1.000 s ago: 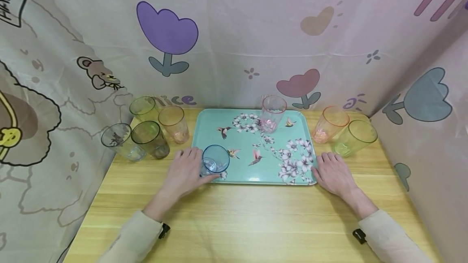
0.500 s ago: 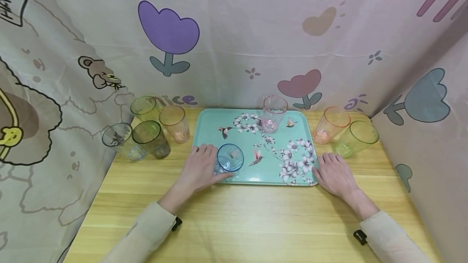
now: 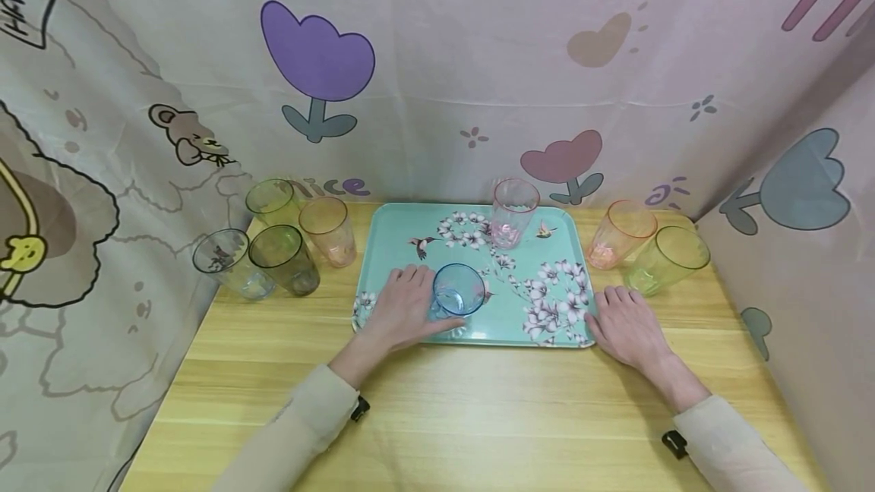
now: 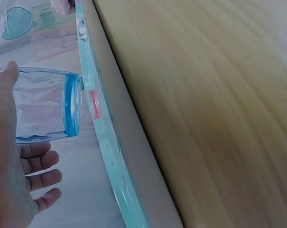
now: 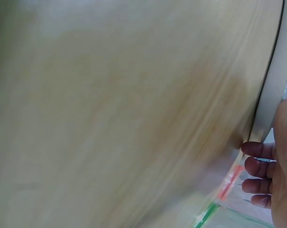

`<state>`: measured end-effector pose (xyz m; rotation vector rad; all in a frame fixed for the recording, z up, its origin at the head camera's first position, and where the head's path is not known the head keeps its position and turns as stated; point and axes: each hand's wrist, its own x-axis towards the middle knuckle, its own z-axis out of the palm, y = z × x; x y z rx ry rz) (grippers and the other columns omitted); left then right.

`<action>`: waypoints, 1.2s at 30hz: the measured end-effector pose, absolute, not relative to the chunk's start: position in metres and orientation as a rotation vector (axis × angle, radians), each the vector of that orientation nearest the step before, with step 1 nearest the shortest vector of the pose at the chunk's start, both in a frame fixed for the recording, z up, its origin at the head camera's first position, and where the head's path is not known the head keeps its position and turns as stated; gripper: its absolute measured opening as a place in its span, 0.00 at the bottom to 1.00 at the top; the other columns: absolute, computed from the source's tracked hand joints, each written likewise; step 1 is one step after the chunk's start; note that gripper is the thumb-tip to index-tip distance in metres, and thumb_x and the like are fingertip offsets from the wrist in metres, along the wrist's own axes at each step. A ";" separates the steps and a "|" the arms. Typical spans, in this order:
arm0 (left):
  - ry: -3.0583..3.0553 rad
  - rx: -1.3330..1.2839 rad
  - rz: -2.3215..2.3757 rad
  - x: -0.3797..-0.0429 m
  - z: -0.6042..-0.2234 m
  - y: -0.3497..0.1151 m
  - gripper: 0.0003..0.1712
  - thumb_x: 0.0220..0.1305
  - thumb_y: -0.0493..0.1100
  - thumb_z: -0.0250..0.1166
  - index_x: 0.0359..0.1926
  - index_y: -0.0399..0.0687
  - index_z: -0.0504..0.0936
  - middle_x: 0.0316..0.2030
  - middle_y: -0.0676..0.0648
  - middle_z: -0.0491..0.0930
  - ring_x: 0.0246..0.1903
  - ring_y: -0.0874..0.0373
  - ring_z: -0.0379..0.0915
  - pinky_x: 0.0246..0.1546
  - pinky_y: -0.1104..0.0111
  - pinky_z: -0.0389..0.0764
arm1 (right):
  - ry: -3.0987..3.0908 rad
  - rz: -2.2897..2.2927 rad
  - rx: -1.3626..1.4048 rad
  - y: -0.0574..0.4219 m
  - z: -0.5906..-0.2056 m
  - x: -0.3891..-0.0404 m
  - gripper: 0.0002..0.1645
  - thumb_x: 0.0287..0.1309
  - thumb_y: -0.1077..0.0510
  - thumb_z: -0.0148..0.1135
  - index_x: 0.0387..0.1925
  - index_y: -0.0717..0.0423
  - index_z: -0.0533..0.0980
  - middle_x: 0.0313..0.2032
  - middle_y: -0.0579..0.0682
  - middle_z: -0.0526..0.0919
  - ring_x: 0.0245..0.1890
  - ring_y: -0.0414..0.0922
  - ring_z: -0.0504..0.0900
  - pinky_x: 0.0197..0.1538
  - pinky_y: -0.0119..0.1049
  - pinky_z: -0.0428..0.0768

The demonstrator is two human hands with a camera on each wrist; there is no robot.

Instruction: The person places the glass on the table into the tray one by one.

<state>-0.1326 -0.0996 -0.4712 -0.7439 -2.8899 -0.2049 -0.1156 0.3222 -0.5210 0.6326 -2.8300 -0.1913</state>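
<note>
My left hand [image 3: 403, 302] holds a blue-tinted drinking glass [image 3: 459, 291] low over the front middle of the turquoise tray [image 3: 396, 230]. In the left wrist view the thumb lies along one side of the glass [image 4: 46, 107], and the fingers [image 4: 44, 161] are on its other side. At the tray's front right corner rests my right hand [image 3: 625, 325], its thumb touching the tray edge and its fingers relaxed. The right wrist view shows those fingertips [image 5: 258, 166] close to the tabletop. A pink-tinted glass [image 3: 513, 215] stands upright at the back of the tray.
Left of the tray stand a clear glass [image 3: 235, 264], a dark glass [image 3: 285, 260], a yellow-green glass [image 3: 271, 203] and an orange glass [image 3: 330, 232]. An orange-rimmed glass [image 3: 620, 234] and a yellow-green glass [image 3: 666, 260] stand at its right. Behind hangs a printed curtain [image 3: 437, 59].
My left hand has moved right along the tray's front part with the blue glass, from near its left edge to the middle. The right hand stays at the corner.
</note>
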 end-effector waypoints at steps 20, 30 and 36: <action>-2.924 -0.832 -0.380 -0.152 -0.482 -0.052 0.60 0.57 0.86 0.58 0.67 0.39 0.73 0.59 0.43 0.80 0.59 0.50 0.75 0.62 0.55 0.76 | -2.842 -0.185 0.625 0.321 -0.520 -0.115 0.21 0.68 0.47 0.60 0.35 0.64 0.73 0.32 0.58 0.78 0.41 0.60 0.80 0.48 0.53 0.74; -2.956 -0.836 -0.437 -0.161 -0.487 -0.032 0.56 0.60 0.86 0.54 0.64 0.41 0.74 0.60 0.45 0.79 0.60 0.51 0.74 0.65 0.56 0.75 | -2.842 -0.182 0.622 0.321 -0.519 -0.115 0.21 0.68 0.47 0.60 0.35 0.64 0.73 0.32 0.59 0.78 0.41 0.60 0.80 0.48 0.53 0.74; -2.980 -0.846 -0.432 -0.165 -0.489 -0.023 0.60 0.61 0.86 0.53 0.71 0.40 0.70 0.65 0.44 0.77 0.65 0.51 0.73 0.67 0.55 0.74 | -2.841 -0.176 0.623 0.321 -0.518 -0.115 0.21 0.67 0.47 0.61 0.35 0.64 0.74 0.32 0.59 0.78 0.41 0.60 0.80 0.48 0.53 0.74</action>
